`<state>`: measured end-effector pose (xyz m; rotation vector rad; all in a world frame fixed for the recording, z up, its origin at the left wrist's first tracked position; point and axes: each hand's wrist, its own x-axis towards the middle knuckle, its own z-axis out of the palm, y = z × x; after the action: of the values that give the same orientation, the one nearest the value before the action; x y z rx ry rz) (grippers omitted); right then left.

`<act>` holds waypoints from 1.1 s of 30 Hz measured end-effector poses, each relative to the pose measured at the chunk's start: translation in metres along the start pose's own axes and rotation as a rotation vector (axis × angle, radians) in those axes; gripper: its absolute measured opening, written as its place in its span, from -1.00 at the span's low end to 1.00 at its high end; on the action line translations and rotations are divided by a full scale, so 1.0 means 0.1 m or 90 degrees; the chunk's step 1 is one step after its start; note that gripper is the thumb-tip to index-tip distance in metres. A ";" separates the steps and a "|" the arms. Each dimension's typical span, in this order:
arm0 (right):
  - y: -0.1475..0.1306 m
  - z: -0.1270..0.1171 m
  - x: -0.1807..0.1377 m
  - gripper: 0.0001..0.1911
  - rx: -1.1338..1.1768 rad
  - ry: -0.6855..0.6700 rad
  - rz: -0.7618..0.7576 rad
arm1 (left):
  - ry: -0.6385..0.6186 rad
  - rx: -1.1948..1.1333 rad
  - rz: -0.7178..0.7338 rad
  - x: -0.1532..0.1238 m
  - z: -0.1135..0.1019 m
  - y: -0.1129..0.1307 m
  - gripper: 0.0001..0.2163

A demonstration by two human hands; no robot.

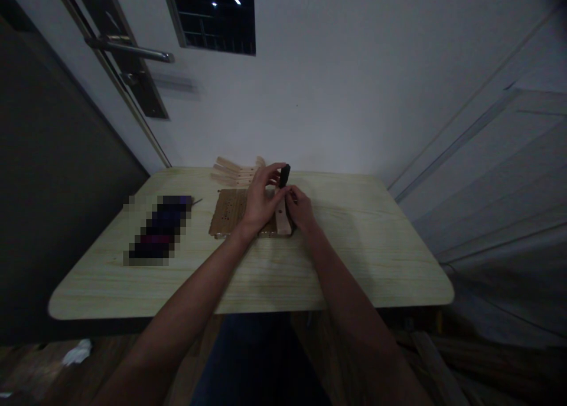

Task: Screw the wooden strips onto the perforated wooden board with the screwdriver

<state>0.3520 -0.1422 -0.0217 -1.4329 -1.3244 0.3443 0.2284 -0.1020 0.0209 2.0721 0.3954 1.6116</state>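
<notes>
Reaching forward, the left hand [260,202] arches, holding a near-upright black handle [284,175], while the right hand [301,207] bunches at the right edge of a wooden strip [282,221], grip unclear, over cardboard [227,212] on a pale table [376,246] before a white door [319,87] with a dark window [215,19].

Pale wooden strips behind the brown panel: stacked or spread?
Spread: the wooden strips fan apart toward their left ends, on the table beyond the brown panel's far edge.
</notes>
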 end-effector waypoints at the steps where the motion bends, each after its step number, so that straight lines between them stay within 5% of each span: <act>1: 0.00 0.00 0.00 -0.82 0.002 -0.002 0.000 | 0.002 0.001 -0.002 0.00 0.00 0.00 -0.59; 16: 0.02 0.01 0.01 -0.85 0.014 -0.006 0.005 | -0.075 -0.022 -0.001 -0.02 -0.02 0.00 -0.61; 26: 0.01 0.01 0.01 -0.84 0.002 0.000 0.005 | -0.028 0.032 0.009 0.02 -0.03 0.03 -0.63; 33: 0.00 0.01 0.00 -0.85 0.004 -0.004 0.023 | -0.071 -0.002 -0.003 0.00 -0.03 0.06 -0.56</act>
<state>0.3512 -0.1418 -0.0222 -1.4530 -1.3021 0.3764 0.2248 -0.1065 0.0246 2.1451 0.3589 1.4852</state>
